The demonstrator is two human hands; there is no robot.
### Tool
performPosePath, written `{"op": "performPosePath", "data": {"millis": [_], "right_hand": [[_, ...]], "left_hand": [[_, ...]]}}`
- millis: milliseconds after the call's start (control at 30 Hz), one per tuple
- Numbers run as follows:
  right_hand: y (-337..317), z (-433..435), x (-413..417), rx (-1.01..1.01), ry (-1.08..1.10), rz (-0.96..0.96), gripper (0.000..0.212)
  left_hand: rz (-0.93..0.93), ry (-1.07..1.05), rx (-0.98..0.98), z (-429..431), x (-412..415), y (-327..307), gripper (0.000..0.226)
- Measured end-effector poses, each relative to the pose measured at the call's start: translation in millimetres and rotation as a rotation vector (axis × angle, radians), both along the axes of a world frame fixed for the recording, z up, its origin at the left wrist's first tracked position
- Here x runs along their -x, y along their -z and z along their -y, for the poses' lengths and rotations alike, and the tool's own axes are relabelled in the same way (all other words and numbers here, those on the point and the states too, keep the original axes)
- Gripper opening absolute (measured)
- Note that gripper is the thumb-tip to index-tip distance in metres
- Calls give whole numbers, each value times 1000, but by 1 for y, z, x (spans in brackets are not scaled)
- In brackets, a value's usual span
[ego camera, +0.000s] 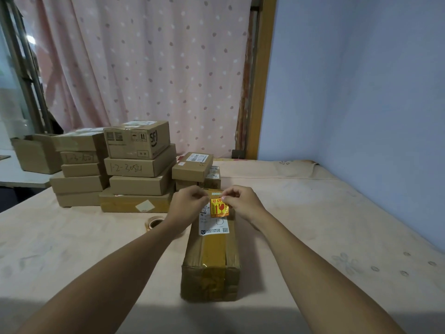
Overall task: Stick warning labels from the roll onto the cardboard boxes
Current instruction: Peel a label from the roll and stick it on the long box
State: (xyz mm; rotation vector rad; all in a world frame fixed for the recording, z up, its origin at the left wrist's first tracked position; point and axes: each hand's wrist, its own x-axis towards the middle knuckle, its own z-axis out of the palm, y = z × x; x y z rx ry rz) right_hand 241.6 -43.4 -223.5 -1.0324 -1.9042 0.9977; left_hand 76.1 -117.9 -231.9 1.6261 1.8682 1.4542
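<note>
Left of the long taped box (212,261) lies the label roll (154,224); over that box's far end, left hand (190,203) and right hand (240,201) each pinch a top corner of the yellow label (218,208), which sits just below their fingertips.

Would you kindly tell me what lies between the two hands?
Head view: a yellow-and-red square warning label, its top edge pinched by the left hand and right hand.
</note>
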Motion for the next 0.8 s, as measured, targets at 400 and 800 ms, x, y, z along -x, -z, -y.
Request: {"op": "performPosePath", "data": {"millis": [400,800], "right_hand": [[16,2,-3,1,10,48,6],[39,-10,-6,-224,46,286,5]], "left_hand": [[-300,108,99,-2,12,17,29],[-476,167,209,-2,6,14,37]]}}
